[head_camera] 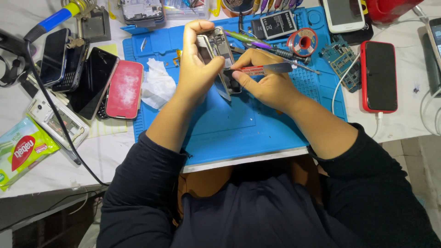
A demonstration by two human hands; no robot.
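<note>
Prying step: we are gripping the opened phone [217, 53] upright in the left hand [195, 69] above the blue mat [220, 128], right hand [266, 85] pinching a flat metal tool [268, 69] at its edge; steady leverage seems needed next.

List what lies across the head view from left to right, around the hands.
Green snack packet → red phone case → white tissue → left hand holding opened phone → right hand → solder spool → red phone.

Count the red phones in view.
2: one red-backed phone left of the blue mat, one red-cased phone right of it. More could be hidden in the left pile.
</note>
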